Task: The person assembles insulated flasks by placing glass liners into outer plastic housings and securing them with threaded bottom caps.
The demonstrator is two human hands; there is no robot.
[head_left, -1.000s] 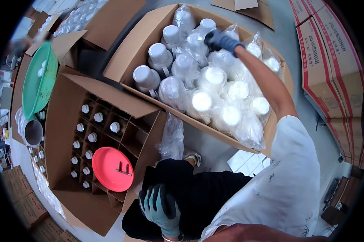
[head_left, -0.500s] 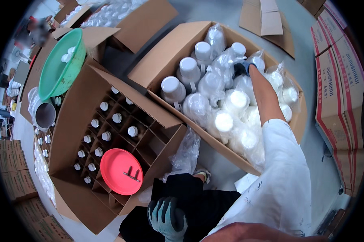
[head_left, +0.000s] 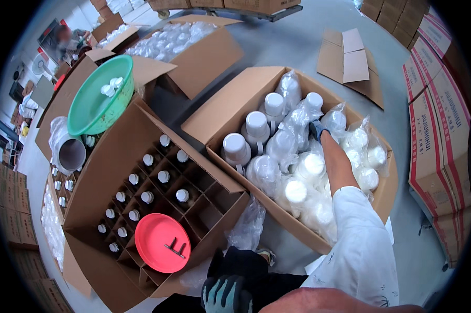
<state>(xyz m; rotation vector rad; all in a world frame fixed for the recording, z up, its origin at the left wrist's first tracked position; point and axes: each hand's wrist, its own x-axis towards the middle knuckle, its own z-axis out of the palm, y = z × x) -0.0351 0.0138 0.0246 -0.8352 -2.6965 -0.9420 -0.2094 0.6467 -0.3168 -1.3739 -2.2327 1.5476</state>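
My right hand (head_left: 318,129), in a dark blue glove, reaches into an open carton (head_left: 303,232) of white lidded jugs (head_left: 256,124), many in clear plastic bags. It touches the bagged jugs at the middle of the far side; its fingertips are hidden among them. Low in the picture, my left hand (head_left: 226,295), in a grey and teal glove, lies over my dark-clothed leg, its fingers extended and holding nothing. To the left, a divided carton (head_left: 97,206) holds several white-capped bottles (head_left: 163,176). A red plate (head_left: 159,235) with small dark metal pieces (head_left: 175,248) rests over its dividers.
A green basin (head_left: 97,99) with small white items stands at the far left, beside a bagged cylinder (head_left: 71,148). Behind is a carton of bagged things (head_left: 206,60). Flattened cardboard (head_left: 350,65) lies on the floor; stacked cartons (head_left: 436,130) line the right. Another person (head_left: 71,41) is far left.
The view has shifted, so the cartons and basin appear lower and more of the far floor shows. My right hand stays among the bagged jugs; my left stays on my leg.
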